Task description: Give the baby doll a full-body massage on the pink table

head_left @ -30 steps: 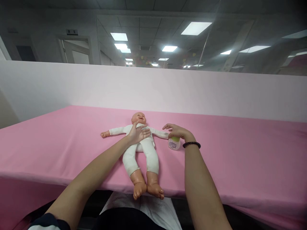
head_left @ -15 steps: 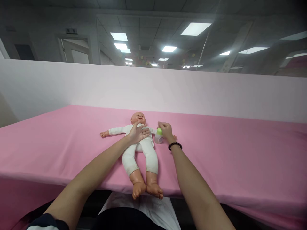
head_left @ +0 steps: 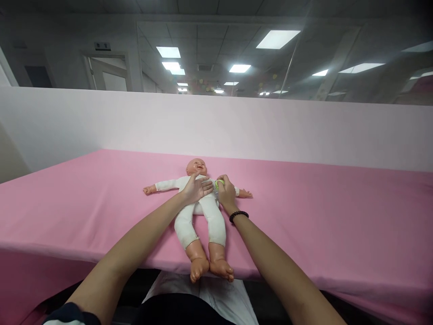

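A baby doll [head_left: 212, 216] in a white suit lies on its back, its head towards the wall and its feet at the table's front edge. My left hand [head_left: 196, 188] rests over the doll's chest, palm turned up and fingers spread, holding nothing. Just to its right, my right hand [head_left: 226, 192] is wrapped round a small bottle with a green top [head_left: 219, 183], beside the doll's chest and over its arm. Most of the bottle is hidden behind the fingers. A dark beaded bracelet circles my right wrist.
Pink cloth [head_left: 304, 216] covers the table and hangs over its front edge. Behind it stands a low white wall [head_left: 257, 128] with glass above, showing ceiling lights. A partly open door [head_left: 110, 76] is at the far left.
My right hand has moved left towards the doll's chest and now closes round the bottle, which has shifted left with it and is more hidden. My left hand stays over the chest.
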Tool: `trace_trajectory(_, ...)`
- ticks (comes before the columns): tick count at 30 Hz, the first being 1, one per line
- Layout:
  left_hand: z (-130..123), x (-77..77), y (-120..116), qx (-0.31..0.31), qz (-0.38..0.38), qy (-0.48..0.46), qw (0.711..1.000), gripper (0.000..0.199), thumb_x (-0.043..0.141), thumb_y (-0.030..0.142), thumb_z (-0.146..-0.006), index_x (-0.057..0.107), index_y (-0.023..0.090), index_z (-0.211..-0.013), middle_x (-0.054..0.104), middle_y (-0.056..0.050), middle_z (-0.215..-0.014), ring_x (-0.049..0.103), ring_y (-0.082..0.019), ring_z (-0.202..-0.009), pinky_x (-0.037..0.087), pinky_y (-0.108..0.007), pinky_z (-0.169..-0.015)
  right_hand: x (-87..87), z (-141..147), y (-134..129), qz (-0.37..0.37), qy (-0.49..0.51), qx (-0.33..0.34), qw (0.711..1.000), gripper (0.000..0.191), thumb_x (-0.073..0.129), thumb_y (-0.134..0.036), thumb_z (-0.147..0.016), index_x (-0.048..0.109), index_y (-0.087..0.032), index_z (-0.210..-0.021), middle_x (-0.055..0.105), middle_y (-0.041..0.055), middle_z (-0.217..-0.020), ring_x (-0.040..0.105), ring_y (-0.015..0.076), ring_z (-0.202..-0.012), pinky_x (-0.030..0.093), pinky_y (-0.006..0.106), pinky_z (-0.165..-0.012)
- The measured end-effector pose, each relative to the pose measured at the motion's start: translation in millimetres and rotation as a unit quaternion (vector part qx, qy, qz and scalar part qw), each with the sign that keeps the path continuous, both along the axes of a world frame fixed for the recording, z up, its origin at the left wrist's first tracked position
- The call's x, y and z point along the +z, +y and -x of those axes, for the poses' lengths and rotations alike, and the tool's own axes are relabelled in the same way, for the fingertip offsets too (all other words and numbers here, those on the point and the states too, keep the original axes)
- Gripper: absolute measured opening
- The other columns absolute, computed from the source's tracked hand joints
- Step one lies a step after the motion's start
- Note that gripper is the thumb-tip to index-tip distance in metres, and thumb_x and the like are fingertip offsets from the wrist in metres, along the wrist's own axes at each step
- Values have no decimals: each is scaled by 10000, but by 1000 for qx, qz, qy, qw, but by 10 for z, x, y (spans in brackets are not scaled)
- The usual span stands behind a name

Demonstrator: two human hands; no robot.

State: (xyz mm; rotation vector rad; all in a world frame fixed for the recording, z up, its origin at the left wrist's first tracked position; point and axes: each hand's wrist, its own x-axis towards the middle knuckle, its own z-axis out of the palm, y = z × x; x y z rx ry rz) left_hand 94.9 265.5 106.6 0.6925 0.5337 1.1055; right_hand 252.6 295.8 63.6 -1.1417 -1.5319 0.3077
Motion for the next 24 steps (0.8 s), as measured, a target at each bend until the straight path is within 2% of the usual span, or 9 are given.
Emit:
trace_trajectory(5,0,11,-7,6,6,7,1000,572,344,490,-1021,533,50,-1335,633,-230,-1241,674,-257,-1093,486,-375,-1070,123,31,22,72,24,-72,995,117,509,-321,-791,529,-223,-852,675,47,-903,592,233,-850,406,313,-768)
trace_trajectory(9,8,-20,18,-1,1,5,1000,591,346,500,-1018,528,40,-1342,630,-238,-1244,670,-264,-1107,475,-385,-1086,201,-41,-4,81,3,-91,993,124,514,-330,-809,470,-226,-759,637,33,-803,560,217,-760,390,316,-726)
trace_trajectory(12,11,-45,42,1,-3,7,1000,602,343,505,-1017,536,26,-1327,650,-234,-1196,685,-263,-1062,478,-383,-1078,241,-83,-26,34,19,-102,994,170,478,-379,-858,485,-221,-795,650,61,-873,577,235,-845,416,340,-817)
trace_trajectory(14,14,-52,49,-1,-8,10,1000,612,343,506,-1016,537,18,-1329,665,-238,-1175,694,-264,-1040,485,-380,-1067,268,-103,-41,-22,24,-129,991,223,448,-405,-895,545,-204,-917,662,102,-1039,576,263,-1021,406,373,-949)
trace_trajectory(16,17,-48,48,-10,-12,18,1000,632,339,512,-1016,530,9,-1348,675,-248,-1176,700,-268,-1038,488,-375,-1063,298,-127,-52,-80,-22,-145,986,318,425,-407,-926,584,-183,-1085,631,136,-1222,527,281,-1193,354,403,-1060)
trace_trajectory(18,21,-39,42,-22,-17,25,999,662,318,516,-1020,509,-7,-1379,675,-258,-1200,699,-271,-1062,485,-368,-1067,325,-157,-50,-90,-123,-90,984,365,437,-400,-941,605,-176,-1175,613,143,-1298,512,284,-1255,342,403,-1088)
trace_trajectory(21,24,-28,33,-40,-26,26,999,703,279,514,-1027,466,-33,-1427,665,-272,-1238,692,-275,-1107,480,-359,-1073,344,-198,-20,34,-253,37,966,347,435,-419,-973,683,-183,-1034,704,124,-1106,624,272,-1070,434,369,-957)
trace_trajectory(23,25,-30,36,-43,-26,25,998,716,290,519,-1025,448,-38,-1447,662,-277,-1246,685,-281,-1132,482,-364,-1073,346,-218,4,65,-255,51,963,367,415,-426,-1000,697,-192,-1022,722,105,-1082,643,258,-1033,449,354,-927)
trace_trajectory(24,26,-34,41,-40,-23,25,999,717,299,520,-1023,446,-37,-1450,660,-279,-1251,680,-284,-1147,482,-368,-1075,348,-226,13,40,-239,40,969,371,405,-421,-1011,693,-194,-1068,716,102,-1140,633,255,-1083,441,355,-961)
